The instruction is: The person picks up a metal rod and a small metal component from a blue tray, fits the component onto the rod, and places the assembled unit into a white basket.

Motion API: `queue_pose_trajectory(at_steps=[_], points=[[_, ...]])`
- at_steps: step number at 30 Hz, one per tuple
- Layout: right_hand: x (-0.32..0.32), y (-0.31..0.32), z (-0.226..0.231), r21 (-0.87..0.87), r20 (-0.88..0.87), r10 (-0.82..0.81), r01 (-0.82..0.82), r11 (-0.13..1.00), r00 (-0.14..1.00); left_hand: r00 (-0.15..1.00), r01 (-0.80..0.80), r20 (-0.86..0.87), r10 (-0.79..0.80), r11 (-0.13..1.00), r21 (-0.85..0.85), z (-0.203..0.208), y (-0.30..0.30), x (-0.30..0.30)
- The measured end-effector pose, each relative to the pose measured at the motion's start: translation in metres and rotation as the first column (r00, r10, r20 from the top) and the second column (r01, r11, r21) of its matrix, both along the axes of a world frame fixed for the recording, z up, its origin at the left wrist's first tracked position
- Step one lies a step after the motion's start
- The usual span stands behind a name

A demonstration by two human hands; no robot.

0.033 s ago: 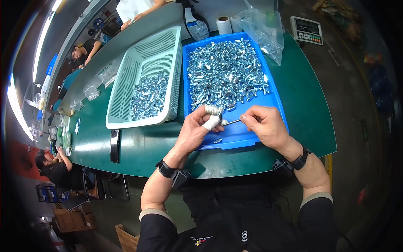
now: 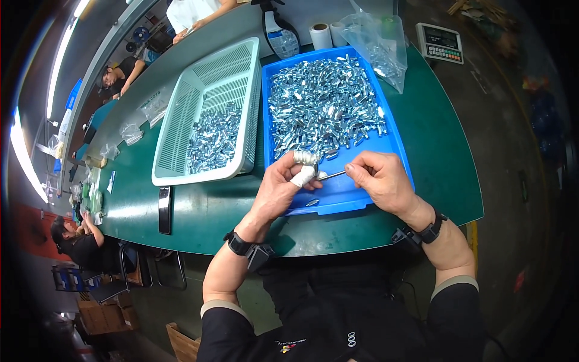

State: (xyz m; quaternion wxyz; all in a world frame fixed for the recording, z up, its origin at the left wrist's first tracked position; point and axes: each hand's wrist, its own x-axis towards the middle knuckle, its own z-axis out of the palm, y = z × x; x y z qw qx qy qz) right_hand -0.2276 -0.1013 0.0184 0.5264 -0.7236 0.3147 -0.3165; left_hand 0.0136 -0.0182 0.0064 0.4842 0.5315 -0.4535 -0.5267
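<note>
My left hand [image 2: 275,190], its fingertips wrapped in white tape, pinches a small shiny metal part [image 2: 316,169] over the near end of a blue tray [image 2: 341,209]. My right hand [image 2: 386,184] is closed round a thin metal rod [image 2: 334,176]. The rod points left, its tip at the part in my left fingers; whether it goes inside cannot be made out. Beyond my hands, a heap of small silvery metal parts [image 2: 325,102] fills most of the tray. One loose part [image 2: 312,203] lies near the tray's front edge.
Left of the tray stands a pale green slotted basket [image 2: 161,151] with more metal parts. A phone [image 2: 164,210] lies before it. Behind are a spray bottle [image 2: 282,36], a white roll [image 2: 321,36] and a clear bag [image 2: 386,54]. A scale [image 2: 440,43] is at right; other people sit left.
</note>
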Motion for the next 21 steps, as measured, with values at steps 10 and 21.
queue_pose_trajectory(at_steps=[10, 21], points=[[0.001, 0.001, 0.0, -0.105, 0.121, -0.083, 0.096, 0.99, 0.989, 0.998, 0.02, -0.056, -0.021, 1.0, -0.016, 0.009, 0.003, -0.006], [0.001, 0.001, -0.001, -0.011, 0.077, -0.008, 0.009, 1.0, 0.997, 0.987, 0.047, -0.15, -0.052, 0.998, -0.033, -0.002, 0.005, -0.005]])
